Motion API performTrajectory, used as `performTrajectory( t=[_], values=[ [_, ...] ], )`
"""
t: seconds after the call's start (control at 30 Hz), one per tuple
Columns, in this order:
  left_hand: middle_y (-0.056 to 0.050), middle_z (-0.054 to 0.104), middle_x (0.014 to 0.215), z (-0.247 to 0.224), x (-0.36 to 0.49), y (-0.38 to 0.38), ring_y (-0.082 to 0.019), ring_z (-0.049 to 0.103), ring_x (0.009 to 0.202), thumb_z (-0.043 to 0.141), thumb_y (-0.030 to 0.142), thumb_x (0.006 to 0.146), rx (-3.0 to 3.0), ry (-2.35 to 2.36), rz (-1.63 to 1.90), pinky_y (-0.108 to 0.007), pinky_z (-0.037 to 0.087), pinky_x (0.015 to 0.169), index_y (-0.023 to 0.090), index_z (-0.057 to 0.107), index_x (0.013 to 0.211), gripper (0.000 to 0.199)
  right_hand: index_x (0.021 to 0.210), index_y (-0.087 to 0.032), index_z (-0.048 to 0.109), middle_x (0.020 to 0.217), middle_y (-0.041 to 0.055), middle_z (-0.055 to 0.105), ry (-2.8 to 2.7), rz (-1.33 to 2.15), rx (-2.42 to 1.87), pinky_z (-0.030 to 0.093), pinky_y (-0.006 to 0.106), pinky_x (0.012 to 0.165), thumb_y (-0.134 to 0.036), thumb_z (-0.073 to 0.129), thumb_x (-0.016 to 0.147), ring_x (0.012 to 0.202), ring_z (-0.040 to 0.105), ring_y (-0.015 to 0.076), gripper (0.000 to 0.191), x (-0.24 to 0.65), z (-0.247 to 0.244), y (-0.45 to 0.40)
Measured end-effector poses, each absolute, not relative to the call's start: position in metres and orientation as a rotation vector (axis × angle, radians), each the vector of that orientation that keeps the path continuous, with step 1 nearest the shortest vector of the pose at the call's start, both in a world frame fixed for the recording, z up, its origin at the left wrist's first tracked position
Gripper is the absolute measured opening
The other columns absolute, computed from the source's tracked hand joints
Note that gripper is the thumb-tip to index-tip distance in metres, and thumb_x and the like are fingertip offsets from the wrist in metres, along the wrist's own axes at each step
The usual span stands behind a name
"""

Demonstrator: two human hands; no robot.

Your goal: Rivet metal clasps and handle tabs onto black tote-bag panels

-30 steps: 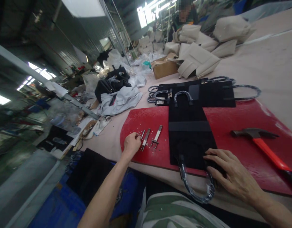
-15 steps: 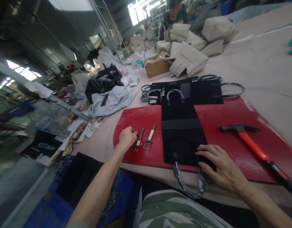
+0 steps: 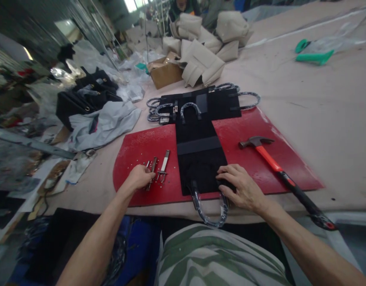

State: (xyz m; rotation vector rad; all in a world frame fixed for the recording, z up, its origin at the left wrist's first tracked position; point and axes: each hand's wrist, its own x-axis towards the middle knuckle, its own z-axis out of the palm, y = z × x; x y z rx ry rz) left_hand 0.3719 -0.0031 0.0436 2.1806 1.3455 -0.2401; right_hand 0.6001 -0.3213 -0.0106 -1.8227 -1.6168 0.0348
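Left hand point(image 3: 138, 177) has just reached the middle tool point(image 3: 154, 163) near the red board's point(image 3: 135, 145) left edge, right hand point(image 3: 245, 190) touching the black panel point(image 3: 197, 133), grips unclear!

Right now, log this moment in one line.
left hand: at metal tools | right hand: at black panel's edge | hammer: partly on red board

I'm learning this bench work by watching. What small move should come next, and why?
I'd probably pinch and lift the slim, dark-looking forked metal tool with the left hand: its fingertips appear to touch it, while the right hand rests at the edge of the flat black panel.
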Motion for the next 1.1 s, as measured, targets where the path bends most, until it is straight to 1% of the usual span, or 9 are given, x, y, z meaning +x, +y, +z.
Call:
performTrajectory(
  t=[0.07, 0.13, 0.2, 0.27, 0.4, 0.6, 0.87, 1.03, 1.1],
  values=[
    [-0.001, 0.06, 0.056, 0.046, 0.365, -0.009, -0.016, 0.057, 0.048, 0.074, 0.039, 0.07, 1.871, 1.236, -0.045, -0.026, 0.044, 0.05, 0.016, 0.06, 0.066, 0.027, 0.109, -0.018, 0.065, 0.118, 0.0125, 0.063, -1.613, 0.044, -1.824, 0.046, 0.05, 0.096, -0.024, 0.06, 0.092, 0.11, 0.055, 0.0287, 0.019, 0.6, -0.01, -0.321],
    [-0.002, 0.066, 0.067, 0.048, 0.362, -0.02, -0.015, 0.06, 0.053, 0.081, 0.044, 0.063, 1.622, 1.097, 0.151, -0.025, 0.049, 0.051, 0.014, 0.062, 0.074, 0.037, 0.108, -0.018, 0.065, 0.117, 0.0122, 0.063, -1.606, 0.053, -1.828, 0.046, 0.05, 0.095, -0.024, 0.06, 0.092, 0.109, 0.055, 0.0285, 0.018, 0.6, -0.01, -0.321],
    [-0.005, 0.07, 0.076, 0.047, 0.366, -0.038, -0.015, 0.065, 0.061, 0.085, 0.044, 0.06, 1.484, 0.963, 0.292, -0.025, 0.054, 0.055, 0.012, 0.064, 0.082, 0.044, 0.108, -0.018, 0.065, 0.117, 0.0121, 0.064, -1.599, 0.058, -1.824, 0.046, 0.05, 0.095, -0.024, 0.061, 0.092, 0.108, 0.055, 0.0284, 0.018, 0.6, -0.009, -0.32],
    [-0.005, 0.071, 0.08, 0.042, 0.378, -0.061, -0.014, 0.067, 0.065, 0.086, 0.04, 0.062, 1.406, 0.855, 0.398, -0.024, 0.056, 0.06, 0.012, 0.064, 0.087, 0.043, 0.108, -0.018, 0.065, 0.116, 0.012, 0.064, -1.592, 0.061, -1.818, 0.046, 0.05, 0.095, -0.024, 0.061, 0.092, 0.108, 0.055, 0.0281, 0.018, 0.599, -0.008, -0.32],
    [-0.003, 0.072, 0.082, 0.022, 0.411, -0.107, -0.014, 0.069, 0.074, 0.084, 0.034, 0.069, 1.355, 0.689, 0.578, -0.026, 0.059, 0.072, 0.015, 0.062, 0.094, 0.038, 0.108, -0.019, 0.065, 0.116, 0.0122, 0.064, -1.579, 0.077, -1.82, 0.046, 0.05, 0.095, -0.024, 0.06, 0.092, 0.107, 0.055, 0.0281, 0.017, 0.598, -0.007, -0.319],
    [-0.003, 0.073, 0.089, 0.002, 0.43, -0.139, -0.016, 0.072, 0.081, 0.075, 0.034, 0.079, 1.547, 0.611, 0.614, -0.029, 0.06, 0.079, 0.017, 0.06, 0.099, 0.029, 0.108, -0.02, 0.066, 0.116, 0.0115, 0.065, -1.562, 0.102, -1.832, 0.046, 0.049, 0.095, -0.025, 0.061, 0.09, 0.108, 0.056, 0.0285, 0.019, 0.599, -0.006, -0.32],
    [-0.004, 0.073, 0.092, -0.004, 0.429, -0.144, -0.018, 0.073, 0.083, 0.07, 0.03, 0.085, 1.647, 0.565, 0.661, -0.03, 0.061, 0.081, 0.017, 0.061, 0.101, 0.023, 0.106, -0.019, 0.065, 0.114, 0.0113, 0.065, -1.567, 0.106, -1.828, 0.045, 0.048, 0.096, -0.024, 0.061, 0.091, 0.107, 0.055, 0.0277, 0.017, 0.599, -0.005, -0.32],
    [-0.005, 0.071, 0.096, 0.0, 0.428, -0.145, -0.017, 0.07, 0.088, 0.063, 0.022, 0.089, 1.917, 0.478, 0.669, -0.028, 0.057, 0.083, 0.018, 0.065, 0.098, 0.01, 0.105, -0.02, 0.066, 0.113, 0.0109, 0.065, -1.556, 0.108, -1.823, 0.045, 0.047, 0.095, -0.025, 0.06, 0.091, 0.104, 0.056, 0.0271, 0.016, 0.6, -0.004, -0.32],
    [-0.005, 0.07, 0.095, 0.001, 0.428, -0.146, -0.018, 0.068, 0.089, 0.061, 0.02, 0.09, 2.012, 0.406, 0.688, -0.029, 0.056, 0.083, 0.018, 0.066, 0.097, 0.009, 0.105, -0.021, 0.066, 0.113, 0.0107, 0.066, -1.551, 0.114, -1.824, 0.045, 0.048, 0.095, -0.025, 0.06, 0.091, 0.104, 0.056, 0.0273, 0.016, 0.6, -0.004, -0.32]
  ],
)
